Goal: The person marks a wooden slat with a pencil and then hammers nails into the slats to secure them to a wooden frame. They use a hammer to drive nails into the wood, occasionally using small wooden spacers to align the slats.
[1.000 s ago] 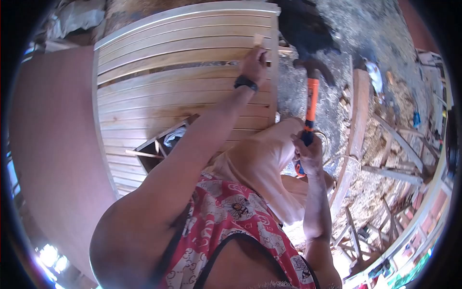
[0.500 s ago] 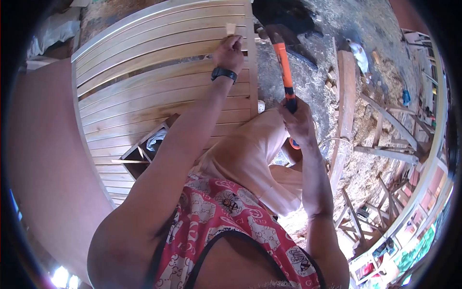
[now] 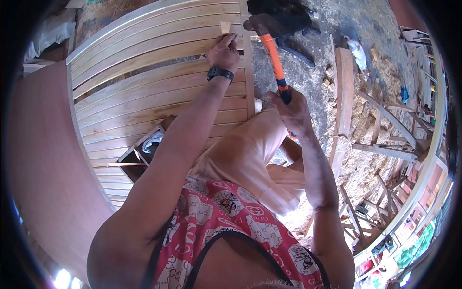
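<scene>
A hammer [image 3: 272, 57] with an orange and black handle is gripped in my right hand [image 3: 294, 111]. Its dark head tilts toward the right rail of a slatted wooden panel [image 3: 144, 91], apart from my other hand. My left hand [image 3: 224, 52], with a black watch at the wrist, rests near that rail, fingers pinched together. At its fingertips a small pale wooden block [image 3: 224, 27] sticks up against the slats; its lower end is hidden by the fingers. A dark gap between slats runs left of this hand.
A wooden box [image 3: 132, 161] holding a cloth sits on the panel, beside my left arm. A black animal [image 3: 284, 21] lies on the floor past the rail. To the right are a thick timber [image 3: 344, 91], a white animal [image 3: 358, 54], wood shavings and wooden frames.
My right hand has raised the hammer slightly and swung its head left, nearer the panel's rail. My left hand stays at the block; the view has shifted a little.
</scene>
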`<state>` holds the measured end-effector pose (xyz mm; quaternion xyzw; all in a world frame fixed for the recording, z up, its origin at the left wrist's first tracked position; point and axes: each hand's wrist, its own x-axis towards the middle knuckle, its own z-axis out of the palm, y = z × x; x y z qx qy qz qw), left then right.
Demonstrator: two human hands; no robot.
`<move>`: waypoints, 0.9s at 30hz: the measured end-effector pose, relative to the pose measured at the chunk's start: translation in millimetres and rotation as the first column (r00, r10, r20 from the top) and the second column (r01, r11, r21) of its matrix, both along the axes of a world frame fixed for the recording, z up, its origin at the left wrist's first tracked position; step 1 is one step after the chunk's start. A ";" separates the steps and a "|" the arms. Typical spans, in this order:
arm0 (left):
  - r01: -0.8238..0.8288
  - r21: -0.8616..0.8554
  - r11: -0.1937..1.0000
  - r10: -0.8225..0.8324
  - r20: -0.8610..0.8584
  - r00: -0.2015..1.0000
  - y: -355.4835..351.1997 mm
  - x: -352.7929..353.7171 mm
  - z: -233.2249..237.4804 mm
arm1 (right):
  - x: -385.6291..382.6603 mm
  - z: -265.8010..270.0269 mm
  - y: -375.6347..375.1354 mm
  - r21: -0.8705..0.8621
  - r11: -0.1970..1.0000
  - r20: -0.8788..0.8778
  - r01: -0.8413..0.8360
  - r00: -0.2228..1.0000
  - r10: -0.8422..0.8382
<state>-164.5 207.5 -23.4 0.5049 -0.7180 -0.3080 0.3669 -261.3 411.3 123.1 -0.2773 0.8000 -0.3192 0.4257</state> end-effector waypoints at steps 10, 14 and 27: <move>0.005 0.005 1.000 -0.005 0.132 0.991 6.2 -0.5 6.3 | -11.9 -19.7 -15.9 0.046 0.992 -0.136 -0.117 0.983 0.122; 0.004 -0.020 1.000 -0.001 0.122 0.992 6.1 -1.3 5.7 | -13.3 -16.6 -22.3 0.105 0.987 -0.125 -0.125 0.983 0.137; 0.022 -0.028 0.999 -0.019 0.082 0.996 8.3 0.5 0.4 | -14.6 -5.0 -17.3 0.109 0.985 -0.303 -0.130 0.940 0.158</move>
